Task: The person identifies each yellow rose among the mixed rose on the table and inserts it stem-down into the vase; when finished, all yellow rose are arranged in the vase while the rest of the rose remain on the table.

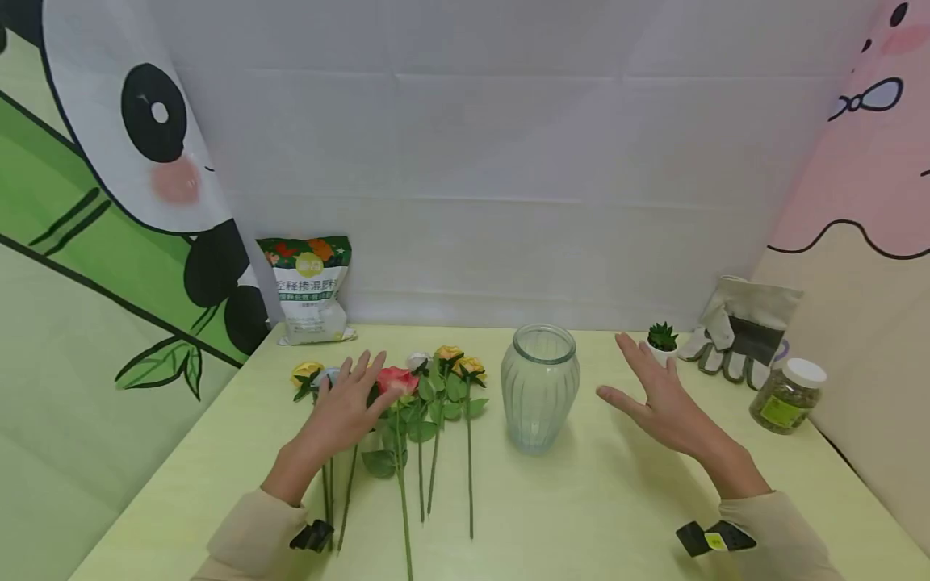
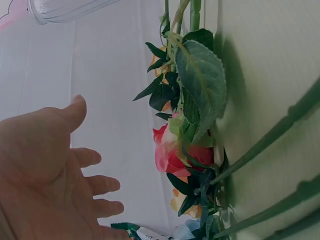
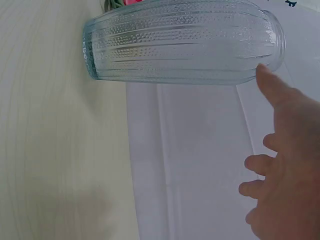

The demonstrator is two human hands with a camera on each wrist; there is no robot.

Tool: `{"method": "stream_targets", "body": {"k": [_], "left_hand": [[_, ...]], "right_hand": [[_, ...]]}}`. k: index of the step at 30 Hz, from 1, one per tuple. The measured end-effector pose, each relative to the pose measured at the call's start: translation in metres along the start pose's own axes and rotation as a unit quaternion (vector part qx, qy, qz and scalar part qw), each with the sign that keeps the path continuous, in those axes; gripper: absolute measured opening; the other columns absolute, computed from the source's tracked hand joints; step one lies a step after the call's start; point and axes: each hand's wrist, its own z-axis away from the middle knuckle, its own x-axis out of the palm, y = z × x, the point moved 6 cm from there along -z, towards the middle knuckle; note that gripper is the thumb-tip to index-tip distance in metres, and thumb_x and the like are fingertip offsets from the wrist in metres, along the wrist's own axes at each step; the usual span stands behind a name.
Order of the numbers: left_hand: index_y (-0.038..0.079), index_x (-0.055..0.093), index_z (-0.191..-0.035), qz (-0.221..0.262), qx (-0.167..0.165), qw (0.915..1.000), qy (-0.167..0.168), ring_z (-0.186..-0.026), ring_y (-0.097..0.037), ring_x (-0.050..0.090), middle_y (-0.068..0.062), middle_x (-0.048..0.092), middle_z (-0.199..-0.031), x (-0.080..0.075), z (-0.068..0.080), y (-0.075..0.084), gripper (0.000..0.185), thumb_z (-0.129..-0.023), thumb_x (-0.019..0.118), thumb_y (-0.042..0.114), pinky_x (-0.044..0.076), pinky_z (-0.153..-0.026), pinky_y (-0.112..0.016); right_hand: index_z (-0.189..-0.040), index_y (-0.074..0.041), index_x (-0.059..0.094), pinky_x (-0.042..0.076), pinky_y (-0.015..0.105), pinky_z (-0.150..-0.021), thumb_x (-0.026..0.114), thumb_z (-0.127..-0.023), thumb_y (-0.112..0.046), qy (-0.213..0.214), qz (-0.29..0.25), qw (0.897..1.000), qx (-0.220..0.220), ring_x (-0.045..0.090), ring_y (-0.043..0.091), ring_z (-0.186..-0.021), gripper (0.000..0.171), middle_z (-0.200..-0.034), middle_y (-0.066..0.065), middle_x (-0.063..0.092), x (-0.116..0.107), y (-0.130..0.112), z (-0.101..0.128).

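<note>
Beige sleeves [image 1: 254,532] — black wrist clips [image 1: 312,536]

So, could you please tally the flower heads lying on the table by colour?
yellow flower heads: 3
pink flower head: 1
whitish flower heads: 2, one partly hidden behind the left hand
Total: 6

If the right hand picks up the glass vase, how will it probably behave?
The glass vase looks rigid and probably breakable, since it is clear ribbed glass. It stands empty, so it may be fairly light, though glass could make it heavy for its size. Its dotted ribs may help grip. It is tall over a narrower base, so a sideways push from the right hand could tip it.
</note>
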Motion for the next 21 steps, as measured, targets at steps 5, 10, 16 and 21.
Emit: {"method": "stream_targets", "body": {"k": [5,10,16,21], "left_hand": [[0.004,0.023,-0.159,0.028,0.023,0.9993,0.001,-0.144,-0.055,0.014,-0.027,0.021,-0.160,0.002,0.002,-0.001,0.074,-0.105,0.048,0.048,0.015,-0.112,-0.072],[0.008,0.021,-0.160,0.087,0.011,0.9961,-0.011,-0.146,-0.051,0.011,-0.023,0.020,-0.162,0.003,0.004,-0.003,0.075,-0.104,0.046,0.052,0.017,-0.111,-0.074],[0.010,0.019,-0.161,0.148,0.008,0.9890,-0.006,-0.146,-0.045,0.022,-0.020,0.025,-0.161,0.001,0.003,-0.009,0.074,-0.105,0.044,0.052,0.025,-0.112,-0.067],[0.011,0.019,-0.161,0.170,-0.002,0.9854,0.008,-0.140,-0.044,0.035,-0.022,0.034,-0.157,-0.001,0.002,-0.017,0.071,-0.106,0.044,0.049,0.034,-0.108,-0.065]], "right_hand": [[-0.162,-0.024,0.008,-0.006,0.067,-0.116,0.067,-0.098,-0.037,-0.007,-0.051,0.999,-0.007,0.006,0.043,-0.150,0.088,-0.166,0.013,0.012,0.007,-0.006,0.000],[-0.162,-0.027,0.011,0.010,0.073,-0.112,0.068,-0.097,-0.031,-0.008,-0.091,0.996,-0.009,0.014,0.044,-0.149,0.087,-0.166,0.010,0.016,0.014,-0.013,0.000],[-0.162,-0.028,0.009,0.021,0.074,-0.109,0.070,-0.096,-0.028,-0.001,-0.136,0.991,-0.007,0.017,0.037,-0.150,0.089,-0.166,0.006,0.017,0.023,-0.020,-0.007],[-0.162,-0.021,0.009,0.021,0.066,-0.115,0.073,-0.094,-0.021,0.006,-0.203,0.979,-0.014,0.016,0.033,-0.151,0.094,-0.166,0.007,0.015,0.030,-0.026,-0.017]]}}
